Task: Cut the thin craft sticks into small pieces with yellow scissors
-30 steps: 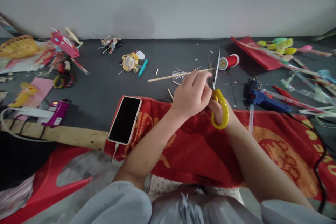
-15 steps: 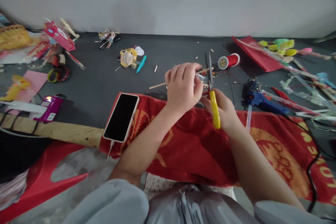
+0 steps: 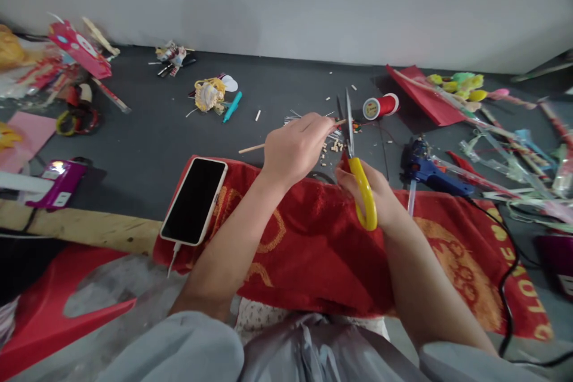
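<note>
My left hand (image 3: 293, 149) is closed around a thin wooden stick (image 3: 251, 148), whose long end sticks out to the left and whose short tip reaches the scissor blades. In my right hand (image 3: 371, 191) are scissors (image 3: 366, 197) with yellow handles, blades pointing away from me and slightly parted at the stick's tip. Below the blades lie several short cut stick pieces (image 3: 335, 145) on the dark table. Thin silvery strips and small coloured bits lie beyond my left hand, partly hidden by it.
A red thread spool (image 3: 380, 106) stands just right of the blades. A blue glue gun (image 3: 436, 173) lies farther right with its cord over the red towel (image 3: 322, 245). On the towel's left end rests a phone (image 3: 194, 201) with a cable. A teal pen (image 3: 232, 107) lies beyond.
My left hand has shifted slightly left and turned knuckles-up, still holding the stick. The scissors remain at its tip, with the blades a little more apart. The whole view has shifted.
</note>
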The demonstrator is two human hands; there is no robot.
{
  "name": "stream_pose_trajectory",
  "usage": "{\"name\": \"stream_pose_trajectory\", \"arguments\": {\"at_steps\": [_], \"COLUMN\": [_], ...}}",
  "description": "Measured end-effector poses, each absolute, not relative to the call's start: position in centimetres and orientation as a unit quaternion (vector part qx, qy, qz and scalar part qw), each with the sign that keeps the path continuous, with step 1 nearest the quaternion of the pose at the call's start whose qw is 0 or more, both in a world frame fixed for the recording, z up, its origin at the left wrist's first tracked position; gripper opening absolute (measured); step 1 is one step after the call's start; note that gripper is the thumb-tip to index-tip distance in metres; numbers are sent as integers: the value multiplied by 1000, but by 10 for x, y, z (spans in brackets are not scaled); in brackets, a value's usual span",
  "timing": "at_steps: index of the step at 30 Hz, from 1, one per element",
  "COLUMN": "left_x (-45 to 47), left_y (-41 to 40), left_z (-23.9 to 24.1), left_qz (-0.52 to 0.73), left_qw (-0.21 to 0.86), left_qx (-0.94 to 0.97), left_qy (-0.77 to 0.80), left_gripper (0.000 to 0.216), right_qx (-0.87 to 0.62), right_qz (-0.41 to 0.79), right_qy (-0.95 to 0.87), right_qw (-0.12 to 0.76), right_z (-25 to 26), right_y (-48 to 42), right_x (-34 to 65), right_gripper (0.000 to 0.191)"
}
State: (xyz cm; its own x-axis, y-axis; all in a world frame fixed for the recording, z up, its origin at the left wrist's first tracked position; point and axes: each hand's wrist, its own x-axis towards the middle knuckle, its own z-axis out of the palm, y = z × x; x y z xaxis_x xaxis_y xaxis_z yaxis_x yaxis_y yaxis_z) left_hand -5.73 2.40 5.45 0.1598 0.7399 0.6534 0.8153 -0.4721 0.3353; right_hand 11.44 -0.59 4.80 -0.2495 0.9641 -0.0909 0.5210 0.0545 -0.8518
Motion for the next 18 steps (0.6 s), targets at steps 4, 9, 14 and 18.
{"name": "stream_pose_trajectory", "arguments": {"at_steps": [4, 9, 14, 18], "left_x": [-61, -62, -63, -66], "left_y": [27, 31, 31, 29], "left_z": [50, 42, 45, 53], "left_qz": [-376, -377, -380, -368], "left_qw": [72, 76, 79, 50], "left_qx": [-766, -766, -773, -774], "left_qy": [-517, -515, -502, -513], "left_gripper": [26, 27, 25, 20], "right_qx": [-544, -594, -591, -576], "right_qz": [452, 445, 412, 399], "right_qy": [-652, -633, -660, -681], "right_qw": [275, 218, 214, 213], "right_z": [45, 47, 50, 51], "right_y": [-7, -6, -6, -8], "right_x": [111, 108, 107, 108], "right_gripper": [34, 40, 49, 55]}}
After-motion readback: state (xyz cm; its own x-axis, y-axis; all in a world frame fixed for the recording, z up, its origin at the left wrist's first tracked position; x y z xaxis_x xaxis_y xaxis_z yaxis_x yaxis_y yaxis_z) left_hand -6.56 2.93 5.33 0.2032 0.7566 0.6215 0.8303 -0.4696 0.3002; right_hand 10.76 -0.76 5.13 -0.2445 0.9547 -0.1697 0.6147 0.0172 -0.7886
